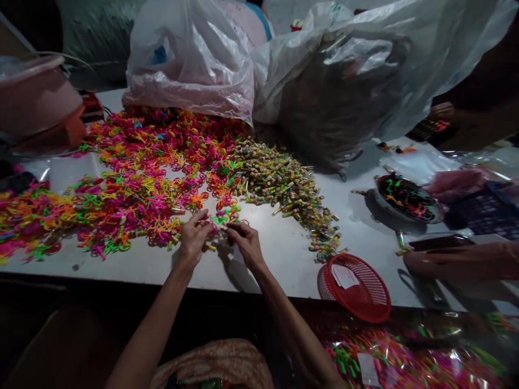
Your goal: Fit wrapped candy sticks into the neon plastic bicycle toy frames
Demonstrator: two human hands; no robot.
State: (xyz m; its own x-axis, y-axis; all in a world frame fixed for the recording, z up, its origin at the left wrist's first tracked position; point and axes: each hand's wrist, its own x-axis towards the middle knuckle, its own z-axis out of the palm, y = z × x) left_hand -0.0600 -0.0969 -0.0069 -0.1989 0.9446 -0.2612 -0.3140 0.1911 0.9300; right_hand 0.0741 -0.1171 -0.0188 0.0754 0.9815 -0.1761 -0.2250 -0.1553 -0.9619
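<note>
My left hand (194,237) is closed in a pinch on a small pink plastic piece (211,226) above the white table. Just to its right, the fingers of my right hand (246,241) are pinched together. A small pale thing shows at their tips, too small to name. Behind both hands lie a few green plastic pieces (221,217). A big heap of pink, orange, yellow and green plastic pieces (141,197) spreads to the left. Beyond my right hand is a pile of small yellow-green patterned tubes (279,178).
A red plastic basket (357,292) with paper inside sits at the table's front edge. Large translucent bags (194,65) stand at the back. To the right are a bowl of dark and coloured pieces (409,200) and another person's arm (458,259). Pink tubs (36,97) stand left.
</note>
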